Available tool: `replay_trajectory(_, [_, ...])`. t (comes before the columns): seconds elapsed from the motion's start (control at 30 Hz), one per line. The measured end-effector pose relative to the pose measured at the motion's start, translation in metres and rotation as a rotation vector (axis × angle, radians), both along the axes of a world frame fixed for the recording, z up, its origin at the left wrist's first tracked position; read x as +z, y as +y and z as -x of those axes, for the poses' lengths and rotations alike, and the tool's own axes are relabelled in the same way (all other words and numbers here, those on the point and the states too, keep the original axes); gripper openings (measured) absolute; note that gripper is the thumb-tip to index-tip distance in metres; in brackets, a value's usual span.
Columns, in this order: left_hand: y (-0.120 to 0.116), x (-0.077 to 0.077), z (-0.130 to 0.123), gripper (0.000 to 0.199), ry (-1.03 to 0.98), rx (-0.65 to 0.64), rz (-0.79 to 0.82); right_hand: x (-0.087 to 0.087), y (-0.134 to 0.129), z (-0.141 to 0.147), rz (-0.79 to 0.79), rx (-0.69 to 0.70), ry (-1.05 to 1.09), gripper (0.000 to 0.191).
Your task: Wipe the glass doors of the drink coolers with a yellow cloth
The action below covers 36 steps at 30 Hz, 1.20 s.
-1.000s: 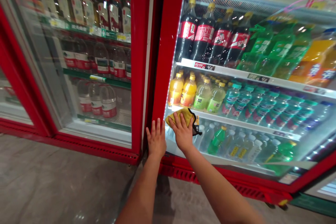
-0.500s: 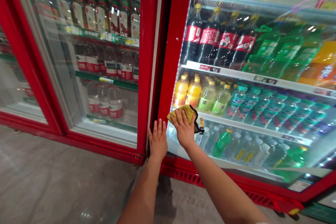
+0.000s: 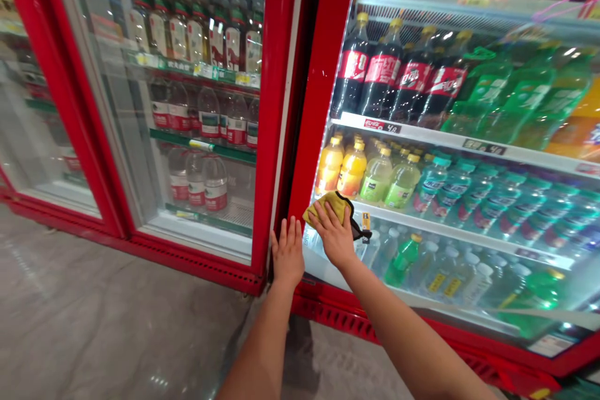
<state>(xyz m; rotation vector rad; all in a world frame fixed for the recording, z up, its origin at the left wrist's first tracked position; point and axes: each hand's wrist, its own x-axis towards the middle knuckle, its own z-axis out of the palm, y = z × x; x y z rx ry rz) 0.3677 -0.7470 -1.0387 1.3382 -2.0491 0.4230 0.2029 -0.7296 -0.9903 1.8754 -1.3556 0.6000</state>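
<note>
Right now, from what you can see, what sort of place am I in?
Most likely a shop or supermarket drinks aisle: red glass-door drinks coolers stocked in rows with bottled drinks, including cola bottles, and with price tags along the shelf edges.

Both bare arms reach forward and up from the bottom of the view, converging on the lower left corner of the red-framed glass cooler door (image 3: pixel 319 119). The left hand (image 3: pixel 287 251) stands flat and upright at that door's left edge, fingers together and pointing up. Just beside it, the right hand (image 3: pixel 332 234) lies flat and tilted, fingers slightly spread and angled up-left, its wrist bent back. The left forearm (image 3: pixel 265 340) rises almost straight, while the right forearm (image 3: pixel 398 325) slants in from the lower right.
</note>
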Motion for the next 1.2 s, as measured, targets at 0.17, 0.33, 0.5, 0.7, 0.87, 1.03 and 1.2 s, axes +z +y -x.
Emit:
replay_trajectory(0.17, [0.002,-0.003,-0.005,0.075,-0.025,-0.001,0.006,-0.026,0.003,0.013,-0.062,0.245,0.206,0.037])
replay_trajectory(0.33, [0.001,0.006,-0.007,0.071,0.039,0.088,0.034,0.005,0.003,0.006,-0.011,0.273,0.179,0.042])
replay_trajectory(0.5, [-0.001,0.008,-0.004,0.071,0.068,0.141,0.053,0.032,-0.015,-0.014,0.054,0.191,0.124,0.045])
replay_trajectory(0.7, [0.004,-0.013,-0.007,0.071,0.023,0.122,-0.028,-0.001,-0.020,-0.018,-0.001,0.236,0.183,0.044])
replay_trajectory(0.87, [0.002,-0.006,-0.008,0.071,0.047,0.132,-0.036,0.022,-0.025,-0.016,-0.043,0.301,0.281,0.038])
replay_trajectory(1.03, [-0.003,0.024,-0.001,0.071,0.133,0.174,0.046,0.054,-0.026,-0.022,0.000,0.216,0.165,0.045])
replay_trajectory(1.2, [0.001,0.017,-0.006,0.070,0.117,0.185,0.018,0.012,-0.024,-0.027,-0.058,0.256,0.218,0.045])
